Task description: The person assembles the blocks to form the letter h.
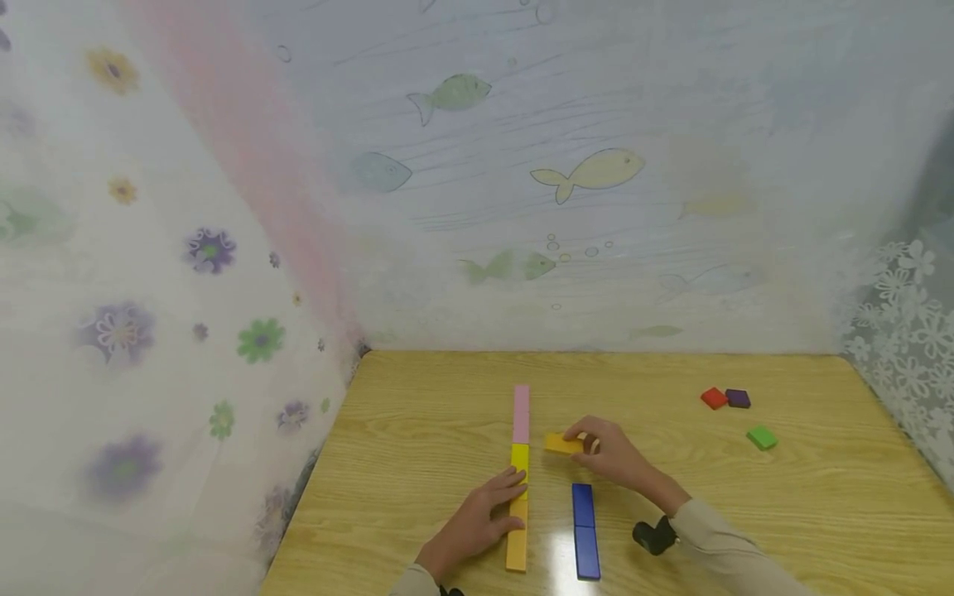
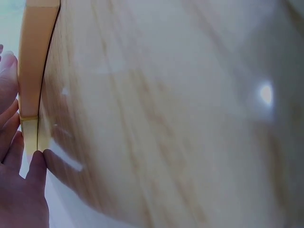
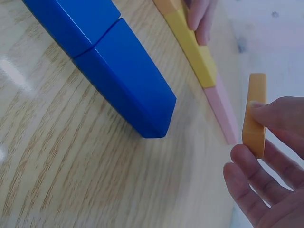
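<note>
I see right fingers [image 1: 586, 425] pinching the orange block [image 1: 559, 444], one end jutting beyond them; left fingers [image 1: 501, 481] (thumb spread) touch yellow block [image 1: 520, 457].

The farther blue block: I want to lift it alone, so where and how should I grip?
Probably from above, pinching the farther blue block across its long sides near the middle: it lies flat with those sides free, while its near end meets the other blue block.
</note>
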{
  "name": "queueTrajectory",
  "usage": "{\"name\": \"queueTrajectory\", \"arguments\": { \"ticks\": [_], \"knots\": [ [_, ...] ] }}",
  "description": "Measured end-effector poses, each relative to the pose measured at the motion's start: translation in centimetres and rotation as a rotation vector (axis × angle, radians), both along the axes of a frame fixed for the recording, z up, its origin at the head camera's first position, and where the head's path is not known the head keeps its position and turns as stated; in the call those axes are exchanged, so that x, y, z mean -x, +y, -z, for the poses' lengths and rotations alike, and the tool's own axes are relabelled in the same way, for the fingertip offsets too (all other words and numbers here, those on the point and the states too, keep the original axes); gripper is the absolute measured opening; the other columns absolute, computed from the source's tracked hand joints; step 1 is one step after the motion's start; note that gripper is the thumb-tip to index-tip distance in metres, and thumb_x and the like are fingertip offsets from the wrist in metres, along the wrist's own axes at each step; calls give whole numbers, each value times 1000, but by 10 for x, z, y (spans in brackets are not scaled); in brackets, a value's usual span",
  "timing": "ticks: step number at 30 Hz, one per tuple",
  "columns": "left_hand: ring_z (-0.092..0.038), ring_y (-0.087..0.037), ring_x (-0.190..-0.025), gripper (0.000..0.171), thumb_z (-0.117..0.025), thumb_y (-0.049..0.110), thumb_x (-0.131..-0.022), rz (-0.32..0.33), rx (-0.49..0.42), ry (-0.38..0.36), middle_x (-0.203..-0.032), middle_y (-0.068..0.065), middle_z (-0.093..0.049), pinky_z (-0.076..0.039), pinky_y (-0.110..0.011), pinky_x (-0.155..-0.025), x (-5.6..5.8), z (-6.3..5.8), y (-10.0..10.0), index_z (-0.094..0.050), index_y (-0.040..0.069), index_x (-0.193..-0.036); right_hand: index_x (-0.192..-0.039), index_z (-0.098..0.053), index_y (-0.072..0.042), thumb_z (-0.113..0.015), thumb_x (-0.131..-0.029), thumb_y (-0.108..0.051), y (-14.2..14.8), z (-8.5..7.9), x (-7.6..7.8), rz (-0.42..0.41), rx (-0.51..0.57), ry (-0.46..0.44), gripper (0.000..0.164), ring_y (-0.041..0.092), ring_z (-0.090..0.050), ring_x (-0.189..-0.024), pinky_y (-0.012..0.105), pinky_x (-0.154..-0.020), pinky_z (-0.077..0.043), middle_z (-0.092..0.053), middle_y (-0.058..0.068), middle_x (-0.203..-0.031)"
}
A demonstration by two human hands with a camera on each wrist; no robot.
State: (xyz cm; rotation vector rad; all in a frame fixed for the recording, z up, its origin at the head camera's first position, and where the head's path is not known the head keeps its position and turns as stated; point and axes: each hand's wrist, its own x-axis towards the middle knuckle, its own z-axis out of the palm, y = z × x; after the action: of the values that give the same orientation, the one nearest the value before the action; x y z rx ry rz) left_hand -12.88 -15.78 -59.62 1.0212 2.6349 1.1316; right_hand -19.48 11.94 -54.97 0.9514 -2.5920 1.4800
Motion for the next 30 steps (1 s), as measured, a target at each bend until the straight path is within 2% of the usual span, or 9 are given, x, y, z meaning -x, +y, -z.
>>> {"name": "queueTrajectory", "arguments": {
  "ticks": [9, 16, 24, 26, 30],
  "knots": [
    [-34, -29, -136, 53, -61, 33, -90, 1, -4, 11, -145, -9, -42, -36, -43, -106, 0, -1, 0, -53, 3, -133, -99, -66, -1, -72, -79, 3, -6, 5, 4, -39, 6, 5, 21, 16, -57, -72, 25, -59, -52, -65, 13, -98],
    [-33, -30, -136, 54, -61, 32, -90, 2, -14, 9, -145, -9, -42, -36, -43, -106, -1, 0, 0, -53, 2, -133, -98, -66, 0, -72, -80, 1, -11, 11, 9, -32, -7, -13, 20, 15, -57, -71, 24, -60, -52, -65, 13, -96],
    [-33, -29, -136, 54, -62, 32, -89, 1, -18, 9, -145, -9, -42, -35, -43, -107, -1, 0, 1, -53, 2, -133, -94, -66, 3, -73, -76, 3, -18, 20, 14, -42, -8, 3, 20, 13, -55, -68, 23, -57, -50, -65, 15, -93],
    [-33, -30, -136, 53, -62, 32, -89, 2, -19, 9, -145, -9, -42, -35, -43, -107, -1, 0, 1, -53, 2, -133, -94, -66, 3, -73, -76, 4, -19, 23, 15, -45, -16, -3, 20, 12, -54, -67, 23, -56, -50, -64, 15, -92],
    [-33, -30, -136, 54, -61, 32, -90, 3, -20, 10, -145, -10, -42, -36, -42, -107, 0, 1, 0, -53, 2, -133, -96, -67, 1, -73, -77, 1, -22, 24, 17, -25, -74, -74, 20, 12, -54, -70, 23, -59, -49, -65, 13, -97]
  ]
}}
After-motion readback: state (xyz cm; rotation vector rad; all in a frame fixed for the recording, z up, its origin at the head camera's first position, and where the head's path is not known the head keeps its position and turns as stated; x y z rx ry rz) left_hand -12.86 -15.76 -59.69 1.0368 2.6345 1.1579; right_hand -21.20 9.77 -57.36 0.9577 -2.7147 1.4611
